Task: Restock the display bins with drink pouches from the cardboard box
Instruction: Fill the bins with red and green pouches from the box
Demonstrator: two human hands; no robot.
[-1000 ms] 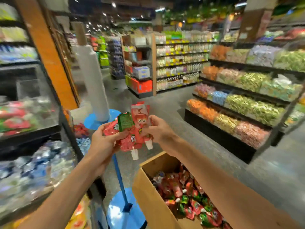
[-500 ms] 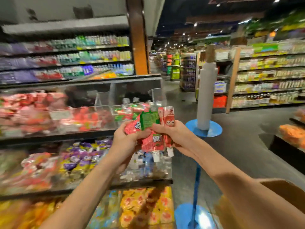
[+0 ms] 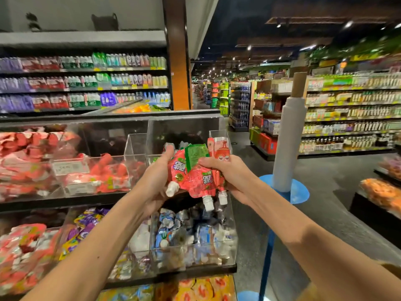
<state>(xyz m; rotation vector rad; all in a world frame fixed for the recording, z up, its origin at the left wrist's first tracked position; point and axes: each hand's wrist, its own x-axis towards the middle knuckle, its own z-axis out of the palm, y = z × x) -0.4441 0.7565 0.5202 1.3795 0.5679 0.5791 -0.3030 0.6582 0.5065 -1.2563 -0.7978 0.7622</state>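
Observation:
A bunch of red and green drink pouches (image 3: 191,174) with white spouts pointing down is held between both hands at the centre of the view. My left hand (image 3: 157,177) grips the bunch from the left, thumb up along a red pouch. My right hand (image 3: 227,172) grips it from the right, fingers curled over a green pouch. The bunch hangs in front of the clear display bins (image 3: 138,146) of the upper tier, near the right-end bin. Only a corner of the cardboard box (image 3: 390,268) shows at the lower right edge.
Upper bins to the left hold red pouches (image 3: 97,177). A lower bin (image 3: 195,255) holds blue and silver pouches; yellow ones lie below. A white roll on a blue stand (image 3: 286,148) rises to the right, in an aisle with shelving beyond.
My view swung left from the box and aisle to the display bins. Both hands carried the pouch bunch up to the upper tier's right end, still gripping it.

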